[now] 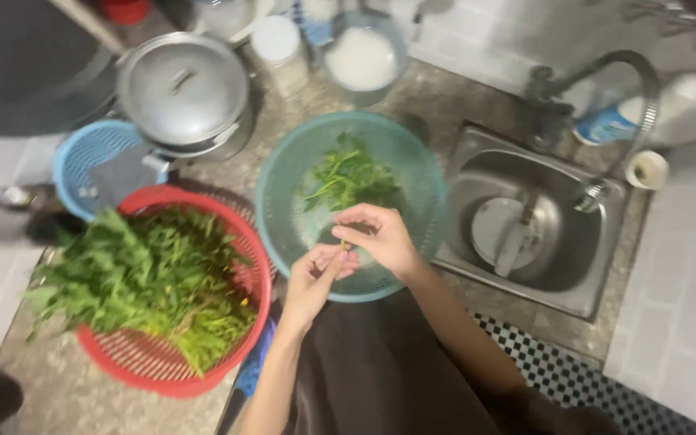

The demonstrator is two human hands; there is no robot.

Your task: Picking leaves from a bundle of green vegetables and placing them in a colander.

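Observation:
My left hand (pixel 316 278) and my right hand (pixel 380 238) meet over the near side of a teal colander basket (pixel 283 173), their fingertips pinching a small green stem (pixel 346 242) between them. Inside the teal basket lies a small heap of picked green leaves (pixel 348 177). To the left, a red basket (pixel 142 366) holds a big pile of leafy green vegetables (pixel 151 282), close beside my left forearm.
A steel pot with lid (pixel 183 89) and a blue basket (pixel 82 161) sit at the back left. A bowl of white liquid (pixel 362 58) stands behind. At right, a steel sink (pixel 525 234) with a curved tap (pixel 606 80). Checkered mat (pixel 573 374) below.

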